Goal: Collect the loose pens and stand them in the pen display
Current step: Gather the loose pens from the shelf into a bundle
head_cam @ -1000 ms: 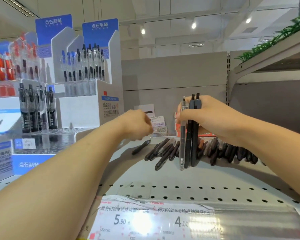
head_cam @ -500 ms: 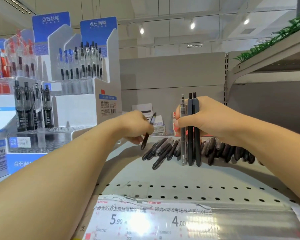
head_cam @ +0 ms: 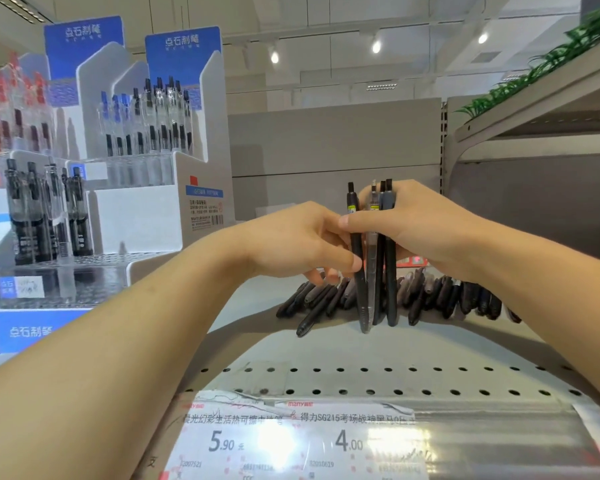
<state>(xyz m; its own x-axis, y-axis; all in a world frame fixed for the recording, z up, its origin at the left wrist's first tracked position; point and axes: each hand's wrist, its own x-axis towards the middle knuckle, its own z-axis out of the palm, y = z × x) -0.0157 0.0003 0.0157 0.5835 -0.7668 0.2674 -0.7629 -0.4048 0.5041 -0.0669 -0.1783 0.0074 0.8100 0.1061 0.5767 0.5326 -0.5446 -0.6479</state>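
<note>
The right hand (head_cam: 426, 230) is clenched around a small upright bundle of slim black and clear plastic pens (head_cam: 381, 258), their long axes near vertical, clicker ends up above the knuckles and tips pointing down toward the shelf. The left hand (head_cam: 298, 240) pinches one more slim black pen (head_cam: 356, 271) between thumb and fingers, held upright and pressed against the left side of the bundle, so the step in hand looks like adding a gathered pen to the handful. Just behind and below both hands, a heap of loose dark pens (head_cam: 426, 296) lies flat on the pale grey perforated metal shelf (head_cam: 326, 355), mostly fanned with tips toward the camera, so collecting seems far from done. Well apart to the left stands the white and blue tiered cardboard pen display (head_cam: 146, 216), already holding upright pens. The next move probably calls for the right hand to take in the new pen while the left reaches back to the heap.
</note>
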